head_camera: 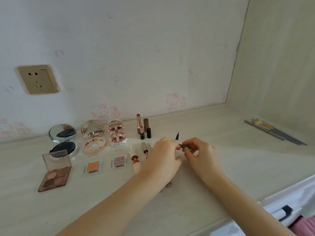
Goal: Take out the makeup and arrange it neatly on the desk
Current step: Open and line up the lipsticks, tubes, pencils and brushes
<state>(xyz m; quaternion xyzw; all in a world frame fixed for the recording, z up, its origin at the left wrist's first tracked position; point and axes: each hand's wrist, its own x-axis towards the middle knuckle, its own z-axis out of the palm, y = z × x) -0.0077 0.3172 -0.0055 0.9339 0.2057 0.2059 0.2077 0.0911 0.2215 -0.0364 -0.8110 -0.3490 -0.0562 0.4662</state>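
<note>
Over the middle of the pale desk (221, 167) both my hands hold a thin dark eyeliner pen (180, 142) with its fine tip pointing up. My left hand (163, 154) pinches the pen near its tip end. My right hand (199, 152) grips the dark barrel. To the left, makeup lies in rows: a black cushion compact (63, 140), a rose-gold compact (92, 137), a small pink compact (116, 133), all open, a brown eyeshadow palette (55, 172), an orange pan (92, 166), a glitter pan (119, 161), upright lipsticks (142, 126) and opened lip tubes (136, 160).
Several long makeup pencils (274, 132) lie at the far right by the side panel. A gold wall socket (38, 79) sits on the back wall. The desk's front edge runs along the lower right, with a white drawer handle (283, 212) below it.
</note>
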